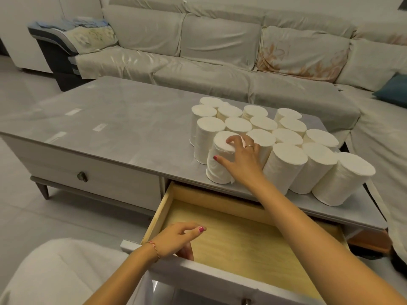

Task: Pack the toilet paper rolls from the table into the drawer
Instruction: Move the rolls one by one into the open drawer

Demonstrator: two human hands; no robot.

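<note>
Right hand (240, 160): fingers (231, 140) spread over the flat top of the front-left roll (218, 166), thumb pressed on its near side, so wrapped around that roll. Roll tilted, leaning away from the pack, base on the counter (114, 119) close to the front edge. Ring on one finger.

Left hand (176, 238): fingers curled loosely, holding nothing, thumb out toward 3 o'clock, resting on the front-left corner of the open drawer (242, 243). Thread bracelet at the wrist.

At 12 to 3 o'clock from the gripped roll: the remaining toilet paper rolls (284, 166), upright, packed side by side in rows, touching one another, all on the right part of the counter. Three large ones along the front edge at 3 o'clock.

Directly below the rolls, at 6 o'clock: drawer pulled out, pale wood bottom bare. At 9 o'clock: a second drawer front (94, 175), shut, with a dark round knob.

Beyond the counter, at 12 o'clock: a covered sofa (220, 62). At 2 o'clock: a blue cushion (394, 89).
</note>
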